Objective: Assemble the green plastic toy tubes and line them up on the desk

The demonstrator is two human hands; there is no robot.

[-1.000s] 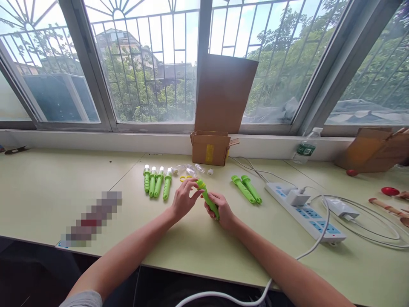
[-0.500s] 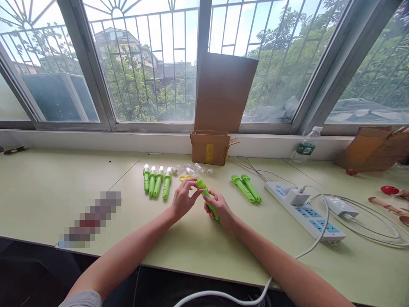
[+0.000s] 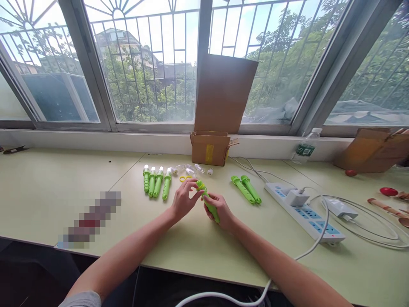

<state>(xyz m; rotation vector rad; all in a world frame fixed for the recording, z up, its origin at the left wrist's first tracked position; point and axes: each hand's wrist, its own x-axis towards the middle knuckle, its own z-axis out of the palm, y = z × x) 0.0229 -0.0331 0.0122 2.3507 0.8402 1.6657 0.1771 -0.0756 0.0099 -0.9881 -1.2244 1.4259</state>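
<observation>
A green ribbed plastic tube (image 3: 211,209) is held tilted above the table, its lower body wrapped by the fingers of my right hand (image 3: 223,212). Around its upper end sits a yellow ring (image 3: 201,186). My left hand (image 3: 184,199) pinches that ring end between thumb and fingers; its fingertips partly cover it. Just beyond lie loose yellow rings (image 3: 182,179) and several clear plastic caps (image 3: 199,168). Left of them, several green tubes with white-topped clear caps (image 3: 158,183) lie side by side. Two capless green tubes (image 3: 245,187) rest to the right.
A white power strip (image 3: 298,209) with plugged-in chargers and looping cables lies on the right. At the back stand a cardboard box (image 3: 209,149) and a plastic bottle (image 3: 306,147). Wooden and red items (image 3: 388,191) are at far right; a blurred patch (image 3: 92,221) covers something left.
Both hands stay in nearly the same place on the green tube. Only slight shifts of the fingers at its ringed end show.
</observation>
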